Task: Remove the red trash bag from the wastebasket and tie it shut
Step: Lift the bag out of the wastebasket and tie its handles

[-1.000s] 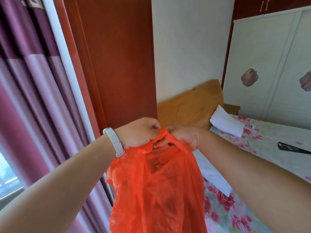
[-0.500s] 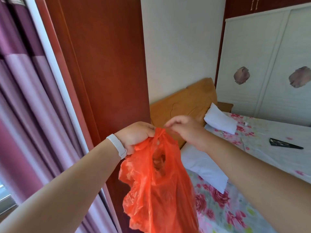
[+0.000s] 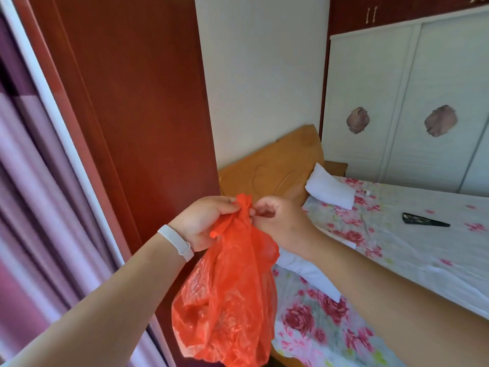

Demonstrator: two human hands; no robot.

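Observation:
The red trash bag [image 3: 230,300] hangs in the air in front of me, thin and crinkled, its top bunched into a narrow neck. My left hand [image 3: 203,225], with a white band on the wrist, pinches that gathered neck from the left. From the right, my right hand [image 3: 277,221] meets it with the fingertips closed on the bag's top edge. The two hands almost touch at the bunched top. No wastebasket is in view.
A tall red-brown wardrobe [image 3: 127,128] stands close on the left, beside purple curtains [image 3: 34,207]. To the right lies a bed [image 3: 397,247] with a floral sheet, white pillows [image 3: 328,192], a wooden headboard [image 3: 272,165] and a dark object [image 3: 423,221] on it.
The bag's open mouth has been gathered into a tight bunch. My right hand, off the bag half a second ago, is back on its top. The view has shifted slightly.

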